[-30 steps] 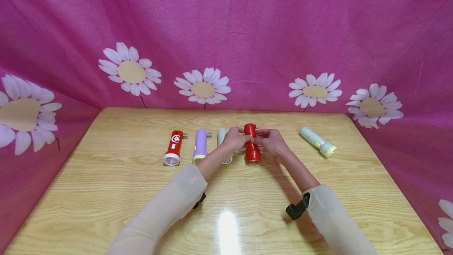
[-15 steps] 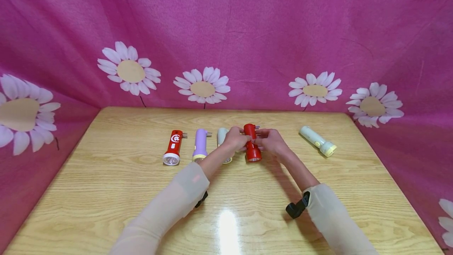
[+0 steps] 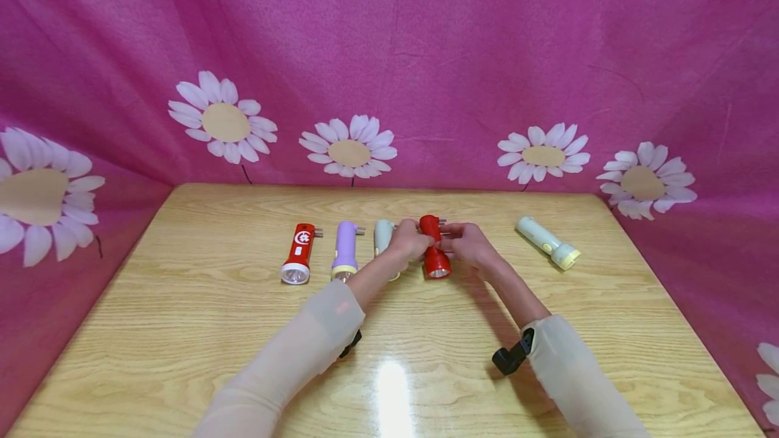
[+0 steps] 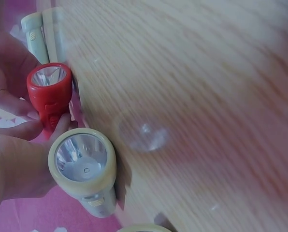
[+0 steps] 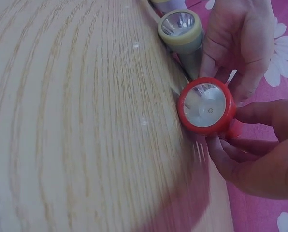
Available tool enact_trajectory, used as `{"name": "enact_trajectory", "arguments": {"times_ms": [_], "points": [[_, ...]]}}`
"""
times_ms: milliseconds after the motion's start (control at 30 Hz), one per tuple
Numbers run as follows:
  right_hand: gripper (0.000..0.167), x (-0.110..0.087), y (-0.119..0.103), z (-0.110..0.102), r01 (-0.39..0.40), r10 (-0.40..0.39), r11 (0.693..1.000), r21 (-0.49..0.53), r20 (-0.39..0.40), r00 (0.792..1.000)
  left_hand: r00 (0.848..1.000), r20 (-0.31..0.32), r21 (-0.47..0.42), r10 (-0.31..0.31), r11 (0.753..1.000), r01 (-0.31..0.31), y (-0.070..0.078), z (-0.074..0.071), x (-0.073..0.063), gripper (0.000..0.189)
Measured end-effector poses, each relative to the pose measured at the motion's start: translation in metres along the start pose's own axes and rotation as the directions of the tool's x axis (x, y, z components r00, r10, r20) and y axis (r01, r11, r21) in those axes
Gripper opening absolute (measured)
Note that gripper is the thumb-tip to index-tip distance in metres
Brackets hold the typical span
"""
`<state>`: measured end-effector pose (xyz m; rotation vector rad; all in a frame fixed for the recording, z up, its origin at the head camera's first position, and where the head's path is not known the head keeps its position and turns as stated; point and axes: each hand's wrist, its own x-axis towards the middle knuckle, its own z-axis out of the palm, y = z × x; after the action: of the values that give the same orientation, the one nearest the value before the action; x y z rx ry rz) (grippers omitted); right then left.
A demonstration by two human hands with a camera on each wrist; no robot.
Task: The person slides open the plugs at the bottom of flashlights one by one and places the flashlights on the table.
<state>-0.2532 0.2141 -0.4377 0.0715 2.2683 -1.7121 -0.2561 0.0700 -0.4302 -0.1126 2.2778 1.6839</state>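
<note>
An all-red flashlight (image 3: 436,263) lies between my two hands on the table, its lamp end facing me and its plug prongs at the far right. From the left, my left hand (image 3: 408,243) grips its barrel between thumb and fingers. My right hand (image 3: 470,245) pinches the other side, fingertips behind the lamp head in the right wrist view. Just left of it is a pale green flashlight (image 3: 383,232), partly hidden behind my left hand. Its cream-rimmed lamp (image 4: 81,159) shows fully in the left wrist view.
Further left lie a lavender flashlight (image 3: 345,245) and a red one with a white head (image 3: 298,252). Another pale green flashlight (image 3: 544,242) rests diagonally to the right. A pink daisy-print cloth (image 3: 438,73) rises behind the wooden table (image 3: 456,370).
The all-red flashlight has turned slightly in my hands, so more of its lens faces me. My left hand has shifted a little right; the other flashlights stay put.
</note>
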Motion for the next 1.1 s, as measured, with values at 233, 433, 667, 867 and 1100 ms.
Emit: {"name": "enact_trajectory", "arguments": {"times_ms": [233,433,667,867,1100], "points": [[0.046,0.0015,0.0021,-0.0013,0.006,-0.006,1.000,0.023,0.018,1.000,1.000,-0.024,0.079,0.016,0.997,-0.014,0.0001,0.0002,-0.0005,0.021],[0.045,0.0026,0.0046,-0.0019,0.008,-0.010,0.999,0.040,0.033,0.999,0.999,-0.040,0.111,0.030,0.994,-0.025,0.0000,0.0020,-0.0009,0.019],[0.045,0.0034,0.0050,-0.0026,0.005,-0.006,0.999,0.034,0.038,0.999,0.998,-0.053,0.149,0.029,0.989,-0.020,0.0011,0.0030,-0.0020,0.022],[0.045,0.0030,0.0042,-0.0020,-0.015,0.013,0.999,0.042,0.040,0.999,0.998,-0.056,0.164,0.030,0.986,-0.021,0.0013,0.0037,-0.0020,0.024],[0.045,0.0039,0.0054,-0.0035,-0.027,0.025,0.999,0.038,0.049,0.998,0.998,-0.055,0.171,0.028,0.985,-0.019,0.0002,0.0047,0.0005,0.026]]}}
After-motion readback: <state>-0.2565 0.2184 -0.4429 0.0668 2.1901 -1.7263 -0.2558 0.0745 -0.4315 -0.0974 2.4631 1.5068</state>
